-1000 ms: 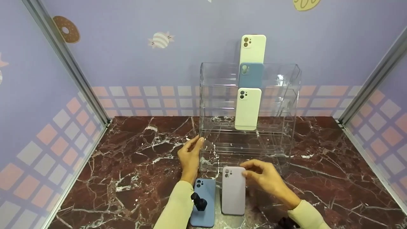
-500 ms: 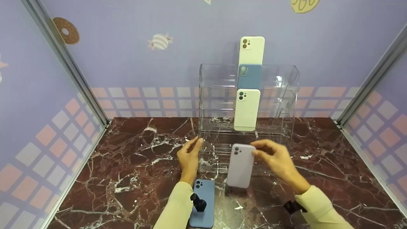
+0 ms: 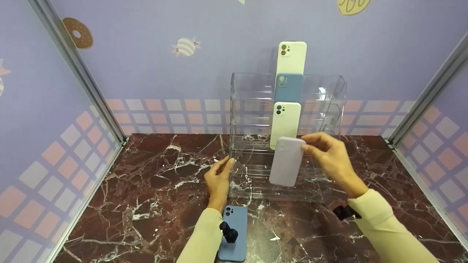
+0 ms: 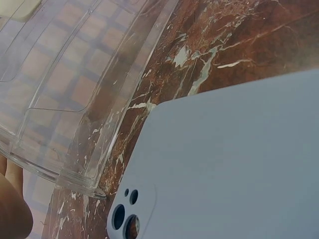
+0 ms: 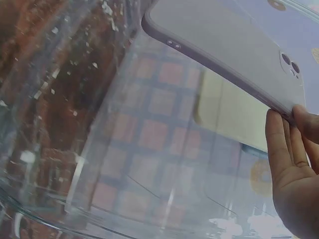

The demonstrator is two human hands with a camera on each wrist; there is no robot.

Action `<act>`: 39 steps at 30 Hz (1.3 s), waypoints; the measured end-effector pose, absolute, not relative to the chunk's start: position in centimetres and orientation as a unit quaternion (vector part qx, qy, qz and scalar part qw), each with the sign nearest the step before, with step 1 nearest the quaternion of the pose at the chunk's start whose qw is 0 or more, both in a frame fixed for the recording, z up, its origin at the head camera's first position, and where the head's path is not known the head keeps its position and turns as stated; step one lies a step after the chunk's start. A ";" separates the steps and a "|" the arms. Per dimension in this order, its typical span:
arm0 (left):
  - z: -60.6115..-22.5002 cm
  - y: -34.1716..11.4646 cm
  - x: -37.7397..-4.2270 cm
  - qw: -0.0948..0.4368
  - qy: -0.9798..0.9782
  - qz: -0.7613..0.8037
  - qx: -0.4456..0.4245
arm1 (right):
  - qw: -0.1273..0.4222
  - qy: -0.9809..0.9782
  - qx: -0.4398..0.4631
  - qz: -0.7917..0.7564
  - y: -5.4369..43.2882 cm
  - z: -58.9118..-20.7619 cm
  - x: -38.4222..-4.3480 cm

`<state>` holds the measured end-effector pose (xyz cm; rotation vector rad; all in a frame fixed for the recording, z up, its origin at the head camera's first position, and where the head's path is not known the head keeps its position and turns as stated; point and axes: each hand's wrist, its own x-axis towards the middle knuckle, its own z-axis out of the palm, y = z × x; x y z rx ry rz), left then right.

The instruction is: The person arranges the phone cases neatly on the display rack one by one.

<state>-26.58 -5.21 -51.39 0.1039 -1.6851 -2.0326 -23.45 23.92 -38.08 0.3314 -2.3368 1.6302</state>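
Note:
My right hand [image 3: 331, 155] pinches a pale lilac phone case [image 3: 287, 164] by its upper right edge, in front of a clear acrylic tiered rack [image 3: 252, 146]. In the right wrist view, thumb and fingertips grip the lilac case's edge near the camera holes. My left hand [image 3: 218, 180] holds the rack's left side edge between thumb and fingers. Close by its wrist, a blue-grey phone case [image 3: 239, 219] lies flat on the marble top; this case fills much of the left wrist view. The lilac case overlaps the lowest cream case [image 3: 286, 120] in the head view.
Above that cream case on the rack stand a blue case [image 3: 289, 87] and another cream case [image 3: 291, 58], one per tier. Purple printed walls [image 3: 146, 65] enclose the back and sides. Dark red marble [image 3: 157, 204] spreads around the rack.
My right hand has lifted the lilac case off the tabletop and carried it forward, up and slightly right, to the front of the rack. The left hand stays on the rack's side.

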 end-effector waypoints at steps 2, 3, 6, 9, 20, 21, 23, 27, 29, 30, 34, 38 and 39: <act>-51.3 -5.2 -26.5 0.245 -0.618 -0.746 0.039 | 0.141 -0.799 0.120 0.572 24.0 -37.6 -23.8; -51.3 -5.2 -26.5 0.244 -0.618 -0.746 0.040 | 0.145 -0.798 0.123 0.572 24.0 -37.4 -24.0; -51.2 -5.2 -26.4 0.242 -0.619 -0.746 0.043 | 0.152 -0.793 0.131 0.575 24.1 -36.9 -24.5; -51.2 -5.1 -26.3 0.243 -0.620 -0.745 0.043 | 0.160 -0.792 0.137 0.573 24.2 -36.5 -25.0; -51.4 -5.2 -26.6 0.248 -0.606 -0.755 0.024 | 0.166 -0.792 0.133 0.572 24.3 -35.7 -26.5; -51.5 -5.2 -26.6 0.249 -0.607 -0.754 0.022 | 0.164 -0.791 0.132 0.575 24.3 -35.7 -26.6; -51.5 -5.2 -26.6 0.249 -0.608 -0.753 0.019 | 0.159 -0.786 0.128 0.583 24.3 -35.7 -26.8; -51.6 -5.3 -26.6 0.250 -0.609 -0.753 0.018 | 0.153 -0.787 0.121 0.586 24.3 -35.8 -27.0; -51.5 -5.3 -26.6 0.250 -0.609 -0.753 0.021 | 0.153 -0.789 0.117 0.583 24.2 -35.9 -27.2; -51.5 -5.2 -26.6 0.249 -0.609 -0.753 0.022 | 0.154 -0.791 0.116 0.581 24.2 -36.0 -27.3; -51.4 -5.2 -26.5 0.248 -0.610 -0.752 0.026 | 0.160 -0.795 0.115 0.574 24.2 -36.4 -27.6; -51.5 -5.3 -26.4 0.245 -0.613 -0.750 0.029 | 0.165 -0.796 0.120 0.569 24.1 -36.9 -27.8; -51.5 -5.3 -26.5 0.244 -0.614 -0.750 0.030 | 0.165 -0.797 0.120 0.569 24.1 -37.1 -27.9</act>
